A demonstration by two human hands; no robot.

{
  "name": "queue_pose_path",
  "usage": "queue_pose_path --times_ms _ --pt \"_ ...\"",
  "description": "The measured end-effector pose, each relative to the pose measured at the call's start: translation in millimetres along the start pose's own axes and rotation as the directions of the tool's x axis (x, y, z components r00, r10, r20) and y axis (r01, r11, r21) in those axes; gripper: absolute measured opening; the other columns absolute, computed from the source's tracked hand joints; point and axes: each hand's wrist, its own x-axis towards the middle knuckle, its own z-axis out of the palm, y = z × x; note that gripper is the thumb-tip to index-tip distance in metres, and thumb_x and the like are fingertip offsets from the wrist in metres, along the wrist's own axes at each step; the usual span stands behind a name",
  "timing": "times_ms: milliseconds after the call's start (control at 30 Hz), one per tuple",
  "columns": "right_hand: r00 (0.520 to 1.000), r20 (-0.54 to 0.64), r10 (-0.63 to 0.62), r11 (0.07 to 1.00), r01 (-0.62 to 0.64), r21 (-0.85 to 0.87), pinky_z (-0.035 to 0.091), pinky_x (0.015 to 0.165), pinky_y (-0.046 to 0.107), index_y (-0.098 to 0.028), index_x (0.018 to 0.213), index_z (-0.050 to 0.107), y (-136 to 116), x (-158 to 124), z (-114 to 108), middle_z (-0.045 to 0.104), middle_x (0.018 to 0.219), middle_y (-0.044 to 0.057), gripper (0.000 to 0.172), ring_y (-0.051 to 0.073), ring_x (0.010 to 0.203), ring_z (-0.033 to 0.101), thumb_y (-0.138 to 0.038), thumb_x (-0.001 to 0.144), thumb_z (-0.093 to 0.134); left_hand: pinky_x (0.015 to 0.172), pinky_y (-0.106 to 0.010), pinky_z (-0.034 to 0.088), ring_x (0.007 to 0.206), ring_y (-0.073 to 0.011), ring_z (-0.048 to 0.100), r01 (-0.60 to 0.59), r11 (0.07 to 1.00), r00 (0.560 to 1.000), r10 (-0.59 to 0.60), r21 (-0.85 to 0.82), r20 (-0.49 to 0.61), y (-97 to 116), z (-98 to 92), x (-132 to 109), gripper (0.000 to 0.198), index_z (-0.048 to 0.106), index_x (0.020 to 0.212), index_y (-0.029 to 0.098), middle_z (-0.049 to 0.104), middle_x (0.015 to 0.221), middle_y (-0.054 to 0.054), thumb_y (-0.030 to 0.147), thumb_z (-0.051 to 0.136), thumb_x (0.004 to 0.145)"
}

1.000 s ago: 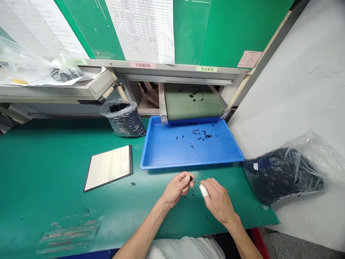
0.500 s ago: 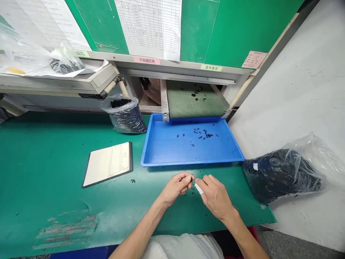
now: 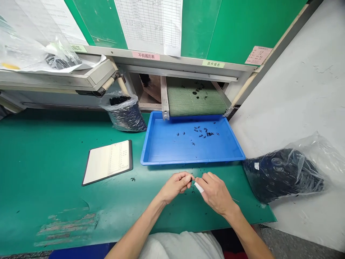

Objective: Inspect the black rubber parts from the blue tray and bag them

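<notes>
My left hand (image 3: 175, 186) and my right hand (image 3: 215, 193) meet over the green bench mat (image 3: 54, 180), just in front of the blue tray (image 3: 172, 147). The left fingers are pinched on a tiny black part (image 3: 191, 178) at their tips. My right hand is curled, with a white finger cot (image 3: 198, 187) on one finger, its fingertips touching the same part. A few small black bits (image 3: 193, 191) lie on the mat under the hands. Several more black parts (image 3: 203, 132) are scattered in the tray.
A green conveyor belt (image 3: 195, 102) ends over the tray's far edge. One plastic bag of black parts (image 3: 126, 115) stands left of the tray, a larger one (image 3: 283, 172) lies at the right. An open notebook (image 3: 107, 162) rests on the mat.
My hands have closed together, the right hand's fingertips coming up to the part pinched in the left. The view has shifted slightly.
</notes>
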Motion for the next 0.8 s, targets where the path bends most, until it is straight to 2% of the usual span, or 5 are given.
queue_pose_path --times_ms 267,500,567,667,800 --pt "1.000 -0.011 -0.012 1.000 0.012 -0.021 0.028 0.062 0.031 -0.020 0.093 0.057 -2 1 -1 0.048 0.075 0.002 0.027 0.018 0.070 0.040 -0.001 0.079 0.044 0.047 -0.023 0.017 0.049 -0.0045 0.028 -0.006 0.999 1.000 0.005 0.034 0.014 0 -2.6 2 0.043 0.062 0.092 0.013 0.049 0.067 0.003 0.054 0.055 0.080" --pt "1.000 0.017 -0.006 0.997 0.008 -0.082 0.028 0.062 0.032 -0.021 0.084 0.056 -5 4 8 0.051 0.073 0.003 0.021 0.019 0.070 0.043 -0.004 0.082 0.044 0.047 -0.023 0.021 0.052 -0.0071 0.030 -0.064 0.981 0.998 0.057 0.184 0.040 -3 -6.5 3 0.043 0.062 0.087 0.014 0.053 0.068 0.001 0.055 0.052 0.081" --pt "0.999 0.010 0.046 0.998 -0.045 -0.044 0.030 0.063 0.032 -0.020 0.080 0.055 -11 2 19 0.053 0.073 0.002 0.019 0.018 0.071 0.045 -0.004 0.082 0.045 0.048 -0.023 0.021 0.051 -0.0070 0.030 -0.070 0.982 0.998 0.069 0.175 0.013 -11 -8.6 7 0.042 0.061 0.088 0.014 0.054 0.067 0.001 0.055 0.054 0.080" --pt "0.980 -0.021 0.197 0.980 -0.197 0.035 0.032 0.064 0.031 -0.020 0.078 0.054 -25 -1 41 0.056 0.072 0.002 0.017 0.018 0.069 0.048 -0.006 0.084 0.046 0.049 -0.023 0.022 0.051 -0.0067 0.031 -0.079 0.990 0.995 0.086 0.114 -0.056 -30 -10.1 14 0.042 0.061 0.091 0.014 0.054 0.066 0.001 0.054 0.057 0.078" --pt "0.906 0.012 0.423 0.891 -0.418 0.178 0.031 0.061 0.030 -0.020 0.080 0.057 -35 0 66 0.061 0.073 0.002 0.018 0.017 0.068 0.054 -0.013 0.090 0.043 0.050 -0.023 0.023 0.051 -0.0064 0.032 -0.068 0.996 0.984 0.076 0.056 -0.160 -55 -6.3 23 0.043 0.060 0.095 0.013 0.051 0.064 0.003 0.052 0.057 0.078"
